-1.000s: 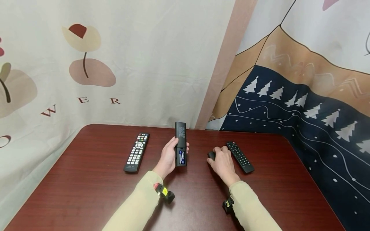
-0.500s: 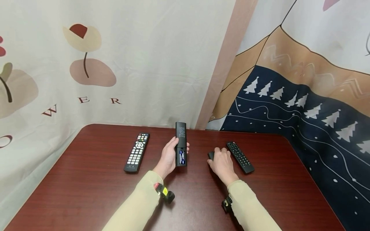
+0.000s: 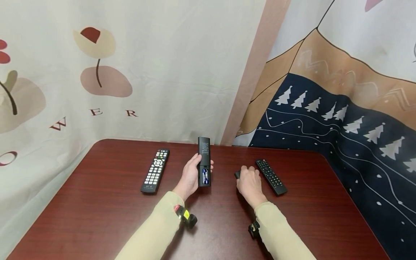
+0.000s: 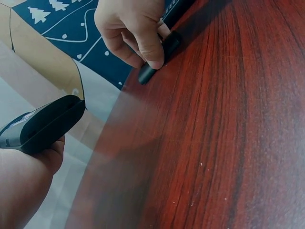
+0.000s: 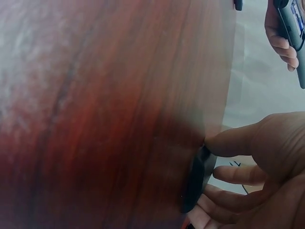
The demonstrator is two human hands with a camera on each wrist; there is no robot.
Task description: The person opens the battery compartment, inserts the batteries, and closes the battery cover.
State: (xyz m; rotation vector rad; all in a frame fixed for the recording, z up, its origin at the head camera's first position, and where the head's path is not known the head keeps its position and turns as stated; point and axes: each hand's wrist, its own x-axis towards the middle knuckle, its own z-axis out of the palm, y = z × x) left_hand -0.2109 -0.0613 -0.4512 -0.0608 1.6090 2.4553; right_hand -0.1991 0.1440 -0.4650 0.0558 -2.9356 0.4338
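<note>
My left hand (image 3: 189, 177) grips a black remote control (image 3: 204, 150) above the table, its back toward me. The battery bay at its lower end is uncovered and shows blue batteries (image 3: 206, 176). To the right, my right hand (image 3: 251, 185) pinches a small black battery cover (image 3: 237, 174) at the tabletop. The right wrist view shows thumb and fingers on the edges of this cover (image 5: 195, 183); in the left wrist view one end of the cover (image 4: 147, 75) sticks out past the thumb. Part of it is hidden by the hand.
One black remote with white buttons (image 3: 155, 171) lies at the left of the reddish-brown table (image 3: 107, 216). Another black remote (image 3: 271, 177) lies just right of my right hand. Printed curtains (image 3: 182, 72) hang behind the table's far edge.
My right thumb has drawn in slightly along the battery cover. The left hand and its remote hold still; the head view has shifted a little.
</note>
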